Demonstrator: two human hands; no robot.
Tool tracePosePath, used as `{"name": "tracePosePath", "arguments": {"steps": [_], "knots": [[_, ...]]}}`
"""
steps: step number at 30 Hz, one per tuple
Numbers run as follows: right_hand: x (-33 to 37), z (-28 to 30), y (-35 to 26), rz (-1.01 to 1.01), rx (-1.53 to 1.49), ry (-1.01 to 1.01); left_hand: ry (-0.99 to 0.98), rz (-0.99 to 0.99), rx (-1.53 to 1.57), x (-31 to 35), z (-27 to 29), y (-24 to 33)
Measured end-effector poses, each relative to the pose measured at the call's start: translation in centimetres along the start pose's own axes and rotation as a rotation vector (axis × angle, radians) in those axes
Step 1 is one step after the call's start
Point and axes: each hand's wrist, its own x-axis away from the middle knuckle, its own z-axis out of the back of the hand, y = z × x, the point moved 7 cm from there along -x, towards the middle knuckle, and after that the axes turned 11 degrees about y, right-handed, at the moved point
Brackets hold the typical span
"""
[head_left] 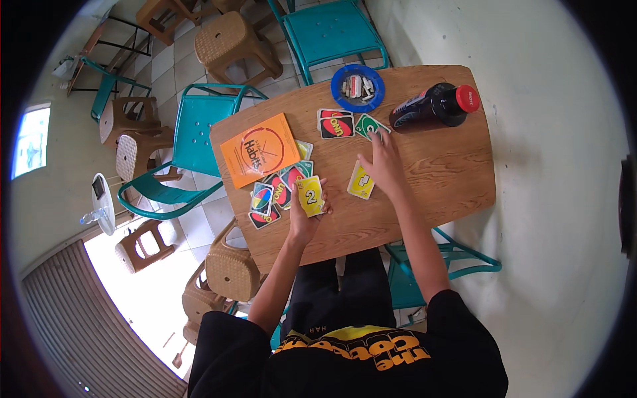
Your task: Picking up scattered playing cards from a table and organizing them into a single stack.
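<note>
Head view: the left hand (304, 215) is closed around a yellow card (310, 196), held face up above the wooden table (444, 179). The right hand (383, 162) lies flat with fingers spread, fingertips touching a green card (369, 125); 1 more yellow card (360, 181) lies just beside it.

The flat rectangular paper card (310, 196) is yellow, the paperback book (260, 150) orange, the round plastic dish (358, 87) blue, the wood-grain surface (438, 172) brown, the metal chairs (202, 142) teal.
</note>
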Motion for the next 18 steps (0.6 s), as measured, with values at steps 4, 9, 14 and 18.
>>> {"name": "tracePosePath", "arguments": {"steps": [4,9,14,18], "knots": [[-1.8,-1.9,3.4,-0.004,0.251,0.026,-0.022,0.028,0.006,-0.3,-0.1,-0.2],[-1.6,-3.3,2.5,0.047,0.431,0.024,-0.016,0.036,-0.028,-0.4,-0.5,-0.2],[-1.3,-1.5,1.3,0.03,0.386,0.146,-0.014,0.046,-0.015,-0.4,-0.8,-0.2],[-0.8,-0.2,2.6,-0.053,0.175,0.043,-0.042,0.078,-0.018,-0.9,-1.6,-0.9]]}}
